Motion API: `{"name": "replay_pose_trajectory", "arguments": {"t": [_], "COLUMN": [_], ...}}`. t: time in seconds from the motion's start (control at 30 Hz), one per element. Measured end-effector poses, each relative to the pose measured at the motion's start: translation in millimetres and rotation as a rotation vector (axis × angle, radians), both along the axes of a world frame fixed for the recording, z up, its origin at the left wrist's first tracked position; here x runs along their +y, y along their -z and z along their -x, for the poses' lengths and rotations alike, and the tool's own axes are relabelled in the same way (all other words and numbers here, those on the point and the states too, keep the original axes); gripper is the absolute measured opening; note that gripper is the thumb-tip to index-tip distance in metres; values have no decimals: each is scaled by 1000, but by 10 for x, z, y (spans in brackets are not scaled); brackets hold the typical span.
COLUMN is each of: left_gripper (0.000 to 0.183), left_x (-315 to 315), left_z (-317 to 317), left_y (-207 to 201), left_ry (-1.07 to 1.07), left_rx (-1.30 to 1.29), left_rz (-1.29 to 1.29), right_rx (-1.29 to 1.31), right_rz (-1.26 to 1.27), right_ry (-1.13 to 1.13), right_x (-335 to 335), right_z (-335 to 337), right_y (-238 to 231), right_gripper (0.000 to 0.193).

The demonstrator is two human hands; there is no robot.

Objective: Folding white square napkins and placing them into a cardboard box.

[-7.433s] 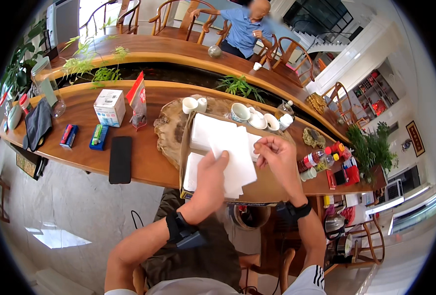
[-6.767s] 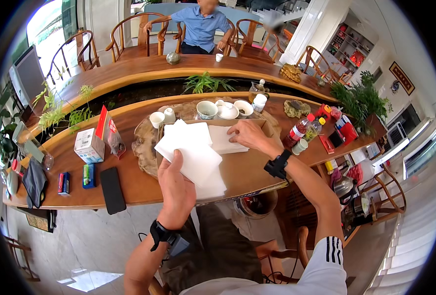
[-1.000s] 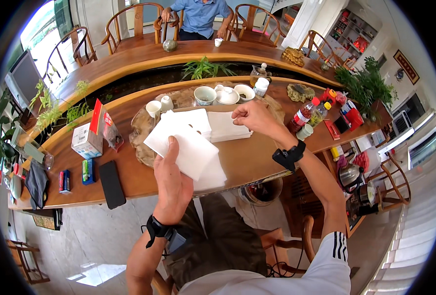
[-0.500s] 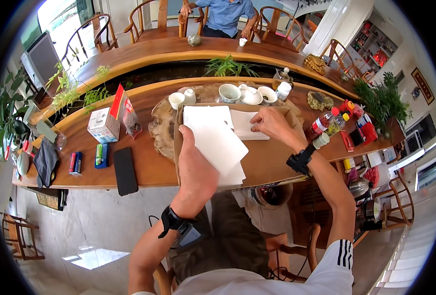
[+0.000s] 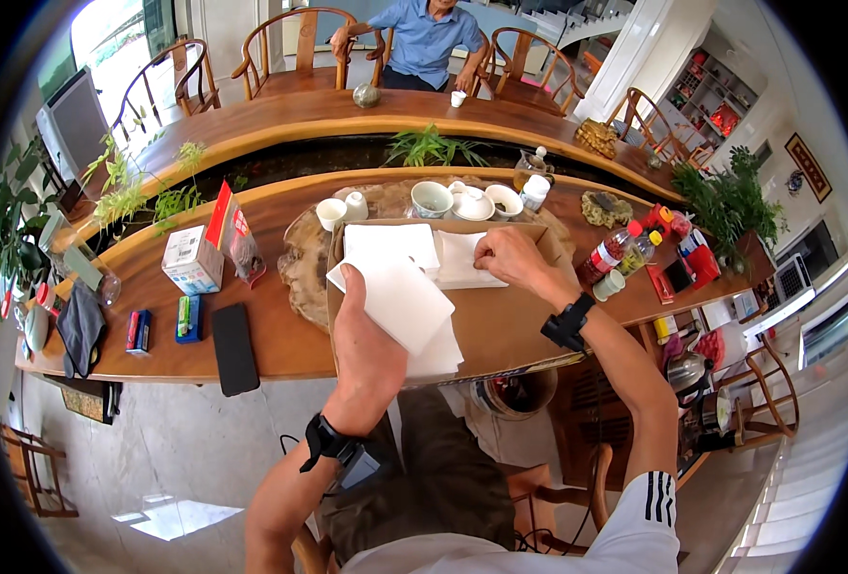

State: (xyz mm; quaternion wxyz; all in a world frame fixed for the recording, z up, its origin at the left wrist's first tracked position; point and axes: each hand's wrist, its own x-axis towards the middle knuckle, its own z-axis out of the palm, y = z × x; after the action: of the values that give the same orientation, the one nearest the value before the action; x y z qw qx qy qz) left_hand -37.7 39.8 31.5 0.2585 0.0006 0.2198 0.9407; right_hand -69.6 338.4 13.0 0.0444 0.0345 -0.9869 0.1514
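My left hand [image 5: 367, 359] is closed around a bundle of white paper napkins [image 5: 400, 304], thumb on top and fingers hidden beneath. The top napkin lies at a slant, and more sheets show below it. This bundle is over an open cardboard box [image 5: 501, 323] at the table's near edge. Inside the box, along its far side, lie a left stack of white napkins [image 5: 407, 239] and a right stack of napkins [image 5: 464, 272]. My right hand [image 5: 510, 253] has its fingertips pinched together at the right stack's upper right part, touching the top napkin.
Behind the box, cups [image 5: 331, 214] and a lidded bowl [image 5: 472, 203] stand on a wooden slab. Bottles [image 5: 611, 253] are to the right. A phone [image 5: 235, 349], small boxes and a white carton [image 5: 192, 260] lie left. Across the table sits a person in a blue shirt [image 5: 434, 43].
The view has shifted slightly, so the table sits lower in it. The top napkin in my left hand has turned a little. My right fingertips have moved slightly left over the right stack.
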Motion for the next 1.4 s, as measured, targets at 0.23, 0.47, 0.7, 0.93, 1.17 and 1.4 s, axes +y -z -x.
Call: {"name": "replay_pose_trajectory", "arguments": {"t": [0.23,0.47,0.7,0.93,1.17,1.4], "left_gripper": [58,56,54,44,31,29], "left_x": [5,3,9,14,54,104], "left_z": [-1,-11,-26,-27,-99,-137], "left_y": [2,-8,-53,0,14,30], "left_ry": [-9,-5,-2,30,-70,-126], "left_rx": [-32,-35,-42,18,120,211], "left_rz": [14,19,39,98,202,253], "right_rx": [-21,39,19,29,190,359], "right_rz": [-20,85,321,347,273,156], "right_ry": [-5,37,42,82,48,-95], "right_x": [-5,53,127,41,-607,-1298], "right_z": [-9,-72,-89,-186,-530,-844], "right_y": [-16,-76,-120,-277,-764,-784], "right_gripper": [14,15,19,17,16,8]}}
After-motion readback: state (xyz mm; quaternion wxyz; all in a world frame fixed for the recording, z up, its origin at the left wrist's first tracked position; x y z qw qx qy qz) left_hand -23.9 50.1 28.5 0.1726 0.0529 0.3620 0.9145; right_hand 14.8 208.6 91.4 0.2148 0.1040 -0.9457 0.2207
